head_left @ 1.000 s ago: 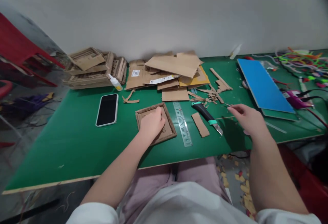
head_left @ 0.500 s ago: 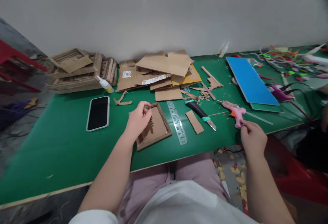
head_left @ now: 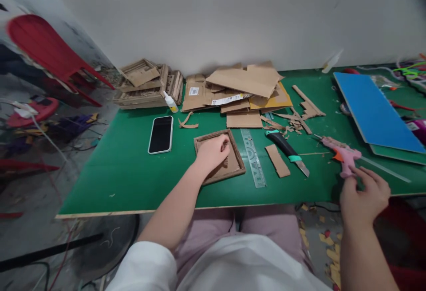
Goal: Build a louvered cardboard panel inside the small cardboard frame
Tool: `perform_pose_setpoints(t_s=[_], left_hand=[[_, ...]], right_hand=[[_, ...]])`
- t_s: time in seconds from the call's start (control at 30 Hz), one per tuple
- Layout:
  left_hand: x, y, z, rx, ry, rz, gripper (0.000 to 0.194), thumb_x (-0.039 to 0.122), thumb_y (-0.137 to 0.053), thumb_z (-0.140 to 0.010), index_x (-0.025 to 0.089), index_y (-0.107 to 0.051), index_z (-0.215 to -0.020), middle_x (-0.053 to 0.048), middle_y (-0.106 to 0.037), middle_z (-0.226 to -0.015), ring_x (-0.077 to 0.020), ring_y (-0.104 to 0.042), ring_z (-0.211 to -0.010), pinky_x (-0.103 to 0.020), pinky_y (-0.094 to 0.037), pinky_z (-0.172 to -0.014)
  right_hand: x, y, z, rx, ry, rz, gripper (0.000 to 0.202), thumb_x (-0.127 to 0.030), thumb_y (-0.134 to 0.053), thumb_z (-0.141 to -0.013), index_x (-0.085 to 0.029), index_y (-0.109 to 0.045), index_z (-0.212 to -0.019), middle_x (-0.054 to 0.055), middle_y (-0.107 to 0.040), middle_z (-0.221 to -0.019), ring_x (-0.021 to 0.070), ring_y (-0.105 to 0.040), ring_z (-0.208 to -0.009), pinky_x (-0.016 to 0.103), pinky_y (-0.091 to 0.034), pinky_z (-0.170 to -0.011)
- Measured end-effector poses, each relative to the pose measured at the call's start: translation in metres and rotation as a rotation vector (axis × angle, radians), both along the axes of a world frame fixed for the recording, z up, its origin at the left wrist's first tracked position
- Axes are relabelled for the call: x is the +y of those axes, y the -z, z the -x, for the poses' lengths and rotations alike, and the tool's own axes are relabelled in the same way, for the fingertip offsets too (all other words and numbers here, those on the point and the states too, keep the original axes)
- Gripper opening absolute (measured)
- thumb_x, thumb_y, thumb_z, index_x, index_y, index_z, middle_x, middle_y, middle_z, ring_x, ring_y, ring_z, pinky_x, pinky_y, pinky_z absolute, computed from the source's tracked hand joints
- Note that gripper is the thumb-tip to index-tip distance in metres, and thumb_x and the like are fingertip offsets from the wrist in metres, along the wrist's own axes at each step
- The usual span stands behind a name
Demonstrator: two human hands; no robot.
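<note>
My left hand point(head_left: 213, 152) is curled over the tray point(head_left: 237, 152), front-centre on the surface point(head_left: 133, 184), probably for access; grip hidden. Right hand point(head_left: 366, 195) at the glue gun point(head_left: 348, 154), handle inward, likely for reach; can't tell if clamped.

The white shirt point(head_left: 253, 266) is plain and soft, pale greyish in its shaded folds, with a loose short left sleeve point(head_left: 146, 262) at its left side, rounded in outline and ending around the elbow. Just above the shirt's upper edge in view show the dusty mauve trousers point(head_left: 271, 226), creased across both thighs. Beyond the shirt on either side, both forearms are uncovered, and the left hand point(head_left: 213, 152) and right hand point(head_left: 364, 193) are bare.
</note>
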State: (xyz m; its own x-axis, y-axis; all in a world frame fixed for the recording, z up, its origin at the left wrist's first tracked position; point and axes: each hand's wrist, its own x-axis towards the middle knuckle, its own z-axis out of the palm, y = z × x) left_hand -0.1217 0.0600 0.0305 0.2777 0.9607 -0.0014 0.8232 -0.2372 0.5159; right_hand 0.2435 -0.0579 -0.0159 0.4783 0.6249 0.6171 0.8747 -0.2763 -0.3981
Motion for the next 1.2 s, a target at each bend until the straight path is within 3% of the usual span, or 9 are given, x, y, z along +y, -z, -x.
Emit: perform_pose_setpoints(t_s=[0.1,0.2,0.3,0.37,0.43,0.57,0.77,0.87,1.2], left_hand=[[-0.003,0.003,-0.01,0.124,0.03,-0.001,0.018,0.033,-0.045,-0.084,0.024,-0.057,-0.094,-0.001,-0.063,-0.077,-0.018,-0.059,-0.071,-0.026,-0.039,-0.057],[-0.002,0.002,-0.011,0.126,0.031,0.007,0.023,0.04,-0.044,-0.085,0.024,-0.057,-0.096,-0.001,-0.063,-0.076,-0.0187,-0.058,-0.07,-0.027,-0.039,-0.057],[0.001,-0.006,0.002,0.061,0.049,0.006,0.027,0.043,-0.047,-0.083,0.025,-0.055,-0.103,0.0,-0.059,-0.072,-0.0182,-0.057,-0.069,-0.027,-0.04,-0.059],[0.005,-0.013,0.017,0.018,0.073,-0.04,0.027,0.042,-0.052,-0.081,0.024,-0.057,-0.1,-0.001,-0.06,-0.079,-0.0194,-0.056,-0.081,-0.029,-0.043,-0.068],[0.009,-0.018,0.034,-0.04,0.045,-0.118,0.023,0.04,-0.053,-0.081,0.023,-0.059,-0.094,-0.003,-0.06,-0.091,-0.0202,-0.054,-0.093,-0.032,-0.043,-0.079],[0.015,-0.02,0.064,-0.13,-0.146,-0.29,0.02,0.034,-0.053,-0.081,0.021,-0.059,-0.095,-0.004,-0.06,-0.096,-0.0182,-0.054,-0.095,-0.032,-0.043,-0.084],[0.018,0.001,0.077,-0.201,-0.262,-0.353,0.016,0.028,-0.047,-0.085,0.019,-0.06,-0.085,-0.003,-0.063,-0.092,-0.0154,-0.056,-0.089,-0.028,-0.045,-0.078],[0.021,0.009,0.077,-0.222,-0.334,-0.374,0.018,0.027,-0.045,-0.085,0.019,-0.061,-0.085,-0.003,-0.064,-0.09,-0.0146,-0.056,-0.083,-0.026,-0.045,-0.072],[0.018,0.006,0.079,-0.257,-0.285,-0.325,0.02,0.027,-0.043,-0.087,0.019,-0.062,-0.088,-0.003,-0.065,-0.094,-0.015,-0.057,-0.085,-0.026,-0.045,-0.073]], right_hand=[[0.002,0.002,0.009,-0.005,-0.035,-0.06,0.031,-0.025,-0.05,-0.08,-0.025,-0.065,-0.107,0.01,-0.064,-0.104,0.0269,-0.057,-0.104,0.039,-0.043,-0.095],[0.004,-0.004,0.017,0.019,-0.07,-0.095,0.031,-0.023,-0.05,-0.08,-0.024,-0.065,-0.107,0.01,-0.064,-0.105,0.0265,-0.057,-0.104,0.038,-0.043,-0.096],[0.005,-0.016,0.034,0.053,-0.043,-0.169,0.029,-0.023,-0.05,-0.08,-0.021,-0.067,-0.104,0.01,-0.064,-0.104,0.0257,-0.058,-0.103,0.038,-0.045,-0.094],[0.007,-0.026,0.053,0.077,-0.059,-0.183,0.026,-0.023,-0.049,-0.081,-0.02,-0.067,-0.099,0.009,-0.065,-0.1,0.0245,-0.059,-0.099,0.041,-0.047,-0.092],[0.014,-0.034,0.079,0.111,-0.225,-0.079,0.025,-0.025,-0.046,-0.083,-0.019,-0.066,-0.098,0.008,-0.065,-0.099,0.0232,-0.059,-0.098,0.044,-0.046,-0.091],[0.046,-0.042,0.136,0.104,-0.768,0.116,0.021,-0.028,-0.052,-0.082,-0.024,-0.065,-0.098,0.007,-0.064,-0.1,0.0221,-0.056,-0.102,0.042,-0.045,-0.094],[0.103,-0.037,0.195,-0.12,-1.126,0.437,0.043,-0.042,-0.052,-0.082,-0.022,-0.055,-0.12,0.008,-0.054,-0.126,0.0287,-0.041,-0.123,0.048,-0.039,-0.1],[0.111,-0.032,0.205,-0.24,-1.159,0.542,0.047,-0.044,-0.054,-0.08,-0.021,-0.054,-0.121,0.007,-0.05,-0.131,0.0296,-0.034,-0.129,0.052,-0.034,-0.102],[0.116,-0.034,0.201,-0.277,-1.189,0.648,0.047,-0.042,-0.055,-0.079,-0.024,-0.051,-0.122,0.006,-0.05,-0.131,0.0286,-0.029,-0.132,0.059,-0.03,-0.102]])
